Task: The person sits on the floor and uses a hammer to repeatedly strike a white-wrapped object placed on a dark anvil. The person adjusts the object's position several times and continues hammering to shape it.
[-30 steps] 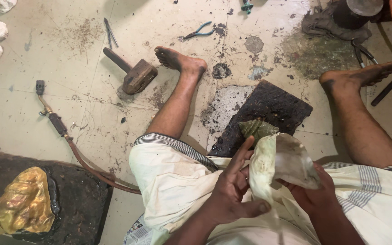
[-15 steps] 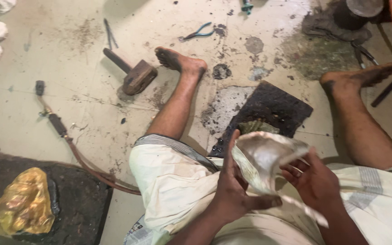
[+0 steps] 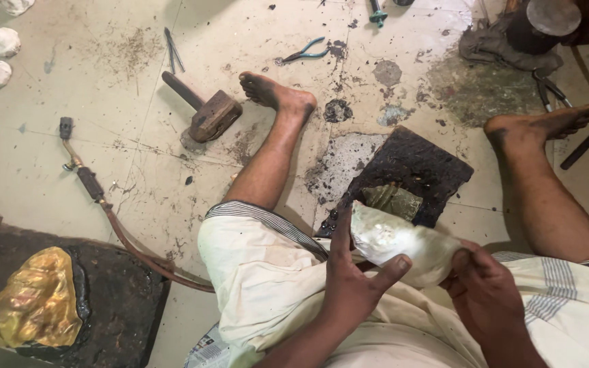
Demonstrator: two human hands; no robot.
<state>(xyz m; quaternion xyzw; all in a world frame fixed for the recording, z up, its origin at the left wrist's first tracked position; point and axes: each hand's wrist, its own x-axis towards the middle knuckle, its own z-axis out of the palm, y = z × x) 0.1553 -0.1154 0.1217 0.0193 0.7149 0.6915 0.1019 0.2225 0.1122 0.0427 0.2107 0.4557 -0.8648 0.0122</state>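
Note:
I sit on the floor with both legs spread. My left hand (image 3: 356, 279) and my right hand (image 3: 482, 289) together hold a pale, silvery dished metal piece (image 3: 397, 238) over my lap. The left fingers wrap its left edge, thumb pressed on its front. The right hand grips its right end. Just beyond it lies a black slab (image 3: 410, 167) with a small greenish embossed piece (image 3: 393, 201) on its near edge.
A wooden mallet (image 3: 206, 112) lies by my left foot (image 3: 277, 95). Blue-handled pliers (image 3: 305, 52) lie farther off. A torch with a hose (image 3: 93, 184) runs across the floor. A gold embossed sheet (image 3: 35, 307) sits on a black block at lower left.
The metal piece has been turned in my hands, from standing upright to lying across with its pale side up. My left hand shifted along its left edge.

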